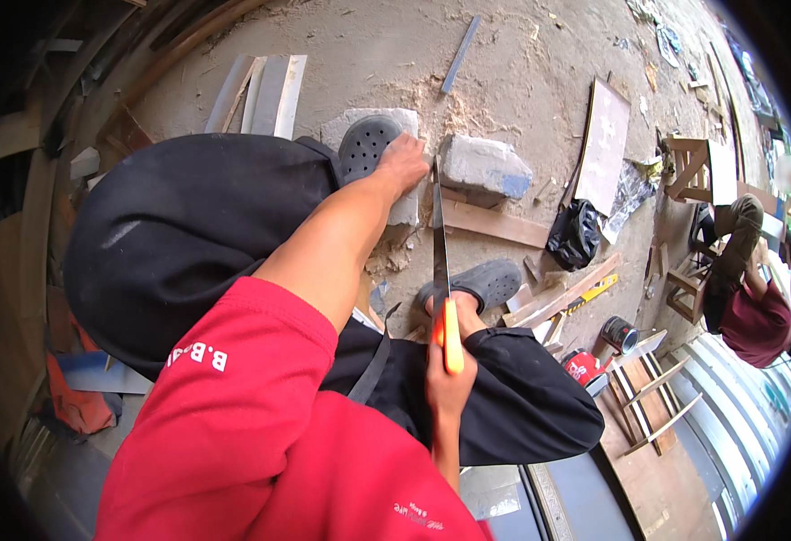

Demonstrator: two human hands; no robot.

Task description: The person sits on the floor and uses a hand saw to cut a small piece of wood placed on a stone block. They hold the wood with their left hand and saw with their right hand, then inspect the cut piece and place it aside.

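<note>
Between two pale blocks [485, 164], saw [441, 261] tip points away from the person; right hand [449, 379] fingers wrapped round its handle. Left hand [402, 164] fingers curled just beside the tip, near the clog [364, 144]; can't tell if gripping anything. Risk: a sideways blade skip could nick the left fingers.

Looks glossy, smooth plas. on saw handle [452, 341]; mtl w/ dull sheen on saw blade [440, 243]. Shows matt cloth on shirt [224, 397] & trousers [188, 203]; matt moulded plas. on clog [494, 282]. Looks rough, conc.-like, on block [484, 165]; bare wood on plank [496, 223]; glossy, crinkled plas. on bag [576, 236]; ribbed mtl on sheet [729, 419].
</note>
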